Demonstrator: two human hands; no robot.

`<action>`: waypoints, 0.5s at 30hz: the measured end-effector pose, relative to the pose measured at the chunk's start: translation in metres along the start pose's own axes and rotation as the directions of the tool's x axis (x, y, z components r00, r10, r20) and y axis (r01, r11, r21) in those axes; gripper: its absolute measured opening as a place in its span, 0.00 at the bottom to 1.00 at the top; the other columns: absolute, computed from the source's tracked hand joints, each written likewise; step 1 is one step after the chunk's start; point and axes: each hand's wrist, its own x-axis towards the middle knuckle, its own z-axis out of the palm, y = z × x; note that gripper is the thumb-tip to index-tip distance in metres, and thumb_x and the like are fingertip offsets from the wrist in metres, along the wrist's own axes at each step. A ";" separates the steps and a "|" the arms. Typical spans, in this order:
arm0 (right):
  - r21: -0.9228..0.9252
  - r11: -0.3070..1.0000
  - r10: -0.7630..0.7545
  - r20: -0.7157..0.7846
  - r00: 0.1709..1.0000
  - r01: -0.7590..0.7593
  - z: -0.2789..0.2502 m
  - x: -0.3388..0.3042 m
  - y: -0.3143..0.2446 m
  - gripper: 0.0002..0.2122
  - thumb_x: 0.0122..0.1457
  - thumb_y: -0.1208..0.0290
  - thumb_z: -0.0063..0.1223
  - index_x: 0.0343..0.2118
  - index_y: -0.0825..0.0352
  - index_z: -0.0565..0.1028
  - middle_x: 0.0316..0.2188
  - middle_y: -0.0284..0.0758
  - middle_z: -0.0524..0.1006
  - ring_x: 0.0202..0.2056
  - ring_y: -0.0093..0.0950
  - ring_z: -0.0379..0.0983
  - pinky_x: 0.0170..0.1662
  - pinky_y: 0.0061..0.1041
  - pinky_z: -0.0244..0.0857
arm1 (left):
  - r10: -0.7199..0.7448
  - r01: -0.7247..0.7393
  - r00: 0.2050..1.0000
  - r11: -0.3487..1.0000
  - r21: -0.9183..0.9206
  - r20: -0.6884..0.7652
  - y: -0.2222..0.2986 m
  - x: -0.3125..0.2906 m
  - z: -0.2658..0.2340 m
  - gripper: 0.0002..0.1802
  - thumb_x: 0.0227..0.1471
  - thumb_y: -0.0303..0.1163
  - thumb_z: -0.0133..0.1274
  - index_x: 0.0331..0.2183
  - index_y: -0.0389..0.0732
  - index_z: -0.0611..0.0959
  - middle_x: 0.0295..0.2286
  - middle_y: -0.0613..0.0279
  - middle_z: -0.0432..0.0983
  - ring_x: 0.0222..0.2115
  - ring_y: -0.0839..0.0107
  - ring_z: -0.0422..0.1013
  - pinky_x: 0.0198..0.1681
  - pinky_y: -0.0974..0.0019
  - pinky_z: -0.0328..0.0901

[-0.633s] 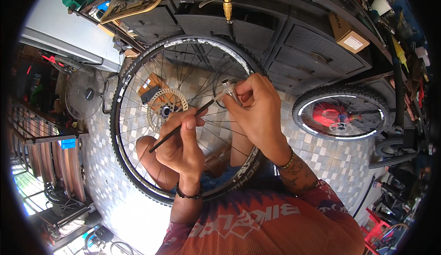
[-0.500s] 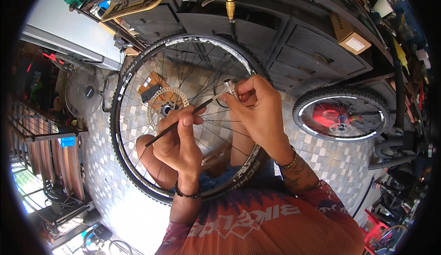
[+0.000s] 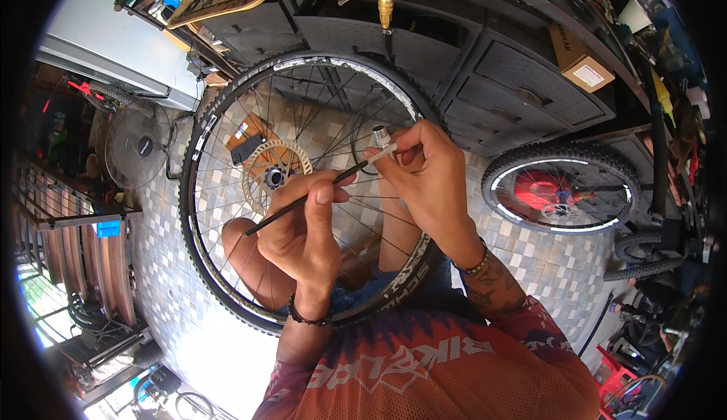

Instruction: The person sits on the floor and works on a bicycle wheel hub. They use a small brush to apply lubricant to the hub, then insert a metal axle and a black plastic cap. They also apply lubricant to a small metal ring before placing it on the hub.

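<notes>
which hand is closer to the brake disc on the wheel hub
Left. The left hand, gripping a thin black rod, sits just right of the brake disc. The right hand is farther right, pinching a small silver cylinder.

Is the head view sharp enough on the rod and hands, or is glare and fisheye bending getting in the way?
Head view: left hand, right hand and thin black rod are sharp and evenly lit; bright glare washes out the floor at lower left; the cabinet edges bend toward the rim; corners are black.

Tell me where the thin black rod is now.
In the head view, the thin black rod sits mid-frame, pinched by the left hand and right hand, over the bicycle wheel.
</notes>
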 end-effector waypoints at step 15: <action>0.256 0.933 0.177 0.289 0.941 -0.254 -0.016 -0.001 -0.014 0.11 0.61 0.71 0.72 0.34 0.70 0.78 0.31 0.29 0.80 0.33 0.16 0.76 0.36 0.18 0.69 | -0.017 0.018 0.998 0.999 0.031 -0.059 -0.010 0.002 -0.012 0.08 0.66 0.21 0.57 0.43 0.25 0.84 0.35 0.48 0.85 0.30 0.68 0.81 0.37 0.69 0.75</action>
